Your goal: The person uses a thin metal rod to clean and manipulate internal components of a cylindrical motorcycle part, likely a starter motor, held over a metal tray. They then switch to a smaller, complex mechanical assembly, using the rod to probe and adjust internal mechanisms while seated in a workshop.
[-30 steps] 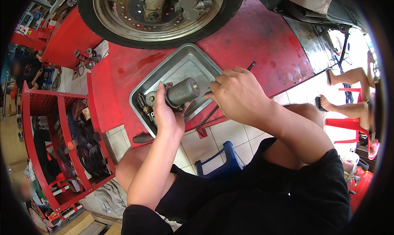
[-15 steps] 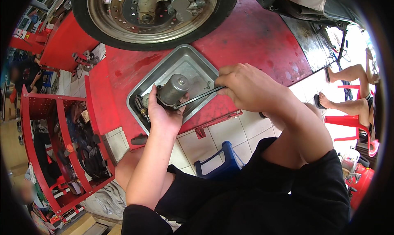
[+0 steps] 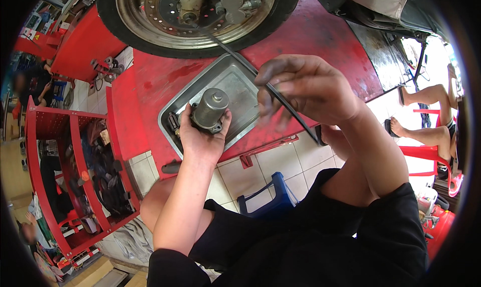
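My left hand (image 3: 203,139) cups a grey metal cylinder with a flange and a round boss on its end, which looks like a starter motor (image 3: 212,105). It is held upright over a shallow metal tray (image 3: 240,86). To the right, my right hand (image 3: 315,89) is raised and holds a long, slim dark rod-shaped tool (image 3: 294,114) slantwise between its fingers, apart from the motor. Some of those fingers are smeared by motion, and the tool's exact kind is unclear. Small metal parts (image 3: 173,122) lie at the tray's left end, partly hidden.
The tray rests on a red platform (image 3: 320,41), below a motorcycle wheel (image 3: 210,49). A red shelf cart (image 3: 70,186) holds parts at left. A blue stool (image 3: 274,197) stands on the tiles between my legs. Another person's legs (image 3: 426,96) show at right.
My right hand has lifted the rod-shaped tool away from the motor's base and swung it steeper, closer to me. My left hand still holds the motor in nearly the same place.
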A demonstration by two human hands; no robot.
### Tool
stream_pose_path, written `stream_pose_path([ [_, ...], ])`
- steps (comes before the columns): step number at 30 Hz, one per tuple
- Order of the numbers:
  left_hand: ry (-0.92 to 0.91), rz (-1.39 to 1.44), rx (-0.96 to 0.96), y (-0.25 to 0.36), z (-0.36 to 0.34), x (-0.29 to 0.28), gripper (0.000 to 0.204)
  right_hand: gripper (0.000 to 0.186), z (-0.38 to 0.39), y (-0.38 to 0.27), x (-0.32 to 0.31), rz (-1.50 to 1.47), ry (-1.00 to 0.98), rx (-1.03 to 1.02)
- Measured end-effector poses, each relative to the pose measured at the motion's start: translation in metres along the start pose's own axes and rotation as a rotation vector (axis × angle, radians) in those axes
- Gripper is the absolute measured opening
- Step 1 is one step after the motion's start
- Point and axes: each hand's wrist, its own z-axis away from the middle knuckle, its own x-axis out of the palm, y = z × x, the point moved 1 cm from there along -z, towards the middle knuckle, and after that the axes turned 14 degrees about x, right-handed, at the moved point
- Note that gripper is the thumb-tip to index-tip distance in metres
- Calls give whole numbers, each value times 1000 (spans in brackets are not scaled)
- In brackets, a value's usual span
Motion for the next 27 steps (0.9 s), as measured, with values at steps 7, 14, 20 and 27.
stream_pose_path([
  [7,-38,74,-25,2,5,-1,44,28,-3,1,8,387,266,-185],
  [14,-126,50,-42,-1,5,-3,46,48,-12,24,14,621,456,-199],
  [20,-151,29,-29,-2,10,-4,47,43,-15,29,19,892,373,-275],
  [27,-91,-12,-26,-5,14,1,45,39,-17,33,17,923,374,-338],
])
